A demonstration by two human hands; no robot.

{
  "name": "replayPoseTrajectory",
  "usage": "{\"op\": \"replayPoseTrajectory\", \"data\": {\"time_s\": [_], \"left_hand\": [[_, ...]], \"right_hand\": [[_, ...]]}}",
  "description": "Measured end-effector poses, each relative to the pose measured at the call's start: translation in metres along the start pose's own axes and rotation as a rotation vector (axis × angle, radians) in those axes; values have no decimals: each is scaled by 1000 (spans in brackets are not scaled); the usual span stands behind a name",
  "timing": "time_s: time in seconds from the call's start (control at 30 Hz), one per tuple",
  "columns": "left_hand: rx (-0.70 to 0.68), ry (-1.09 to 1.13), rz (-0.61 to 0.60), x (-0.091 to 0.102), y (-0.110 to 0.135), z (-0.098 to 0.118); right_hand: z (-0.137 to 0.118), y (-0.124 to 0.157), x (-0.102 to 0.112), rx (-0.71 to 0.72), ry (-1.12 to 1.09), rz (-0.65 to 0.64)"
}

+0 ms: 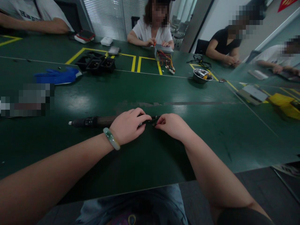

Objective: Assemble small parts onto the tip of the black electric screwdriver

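Observation:
A long dark tool (96,121), like an electric screwdriver, lies on its side on the green table (164,150), its metal end pointing left. My left hand (128,125), with a pale green bangle on the wrist, is closed over the tool's right part. My right hand (172,125) pinches a small dark piece at the tool's right tip; what it is I cannot make out. Both hands meet near the table's middle.
Blue gloves (57,76) and black trays (97,64) lie at the back left. A metal bowl (202,75) with small parts stands at the back right. Other people sit across the table, one handling a grey box with coloured wires (165,56). Yellow items (284,104) lie far right.

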State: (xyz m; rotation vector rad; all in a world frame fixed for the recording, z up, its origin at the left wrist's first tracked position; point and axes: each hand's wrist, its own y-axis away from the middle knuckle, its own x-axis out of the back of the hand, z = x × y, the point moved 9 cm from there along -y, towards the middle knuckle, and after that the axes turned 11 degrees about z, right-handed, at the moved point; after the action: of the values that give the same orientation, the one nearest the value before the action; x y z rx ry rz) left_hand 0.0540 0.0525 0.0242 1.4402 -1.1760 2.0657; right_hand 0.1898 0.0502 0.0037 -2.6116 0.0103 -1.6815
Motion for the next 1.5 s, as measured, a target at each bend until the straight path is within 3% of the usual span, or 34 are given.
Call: {"op": "replayPoseTrajectory", "data": {"time_s": [0.5,0.93,1.5], "left_hand": [[26,56,9,2,-1,-3],[30,67,24,3,0,-3],[17,68,21,2,0,-4]], "right_hand": [[-9,-7,6,104,-58,170],[-21,-3,13,237,12,144],[-5,-7,6,89,-220,143]]}}
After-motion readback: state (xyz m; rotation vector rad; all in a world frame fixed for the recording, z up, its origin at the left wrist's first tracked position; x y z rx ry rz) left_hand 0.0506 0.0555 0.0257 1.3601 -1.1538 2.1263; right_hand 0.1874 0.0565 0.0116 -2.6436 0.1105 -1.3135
